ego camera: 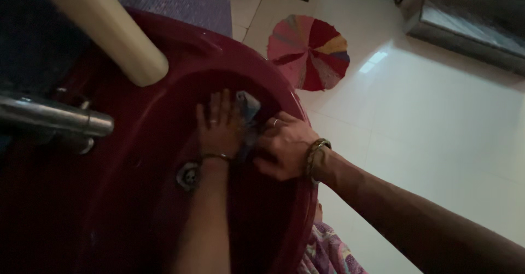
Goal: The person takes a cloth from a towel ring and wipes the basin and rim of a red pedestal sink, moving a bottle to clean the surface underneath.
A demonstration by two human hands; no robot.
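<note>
While the left hand (219, 125) lies flat, right fingers (269, 143) clutch the cloth (247, 109).

- Dim overall, with a warm reddish cast over the basin (164, 208).
- Brightest patch is the white floor (437, 121), upper right, with a soft glare spot on the tiles.
- Left side sinks into deep shadow; the tap (54, 118) catches only a dull sheen.
- Hands (219, 129) and cloth (247, 107) look soft and slightly grainy.
- The pale pipe (109, 28) up close is blurred.
</note>
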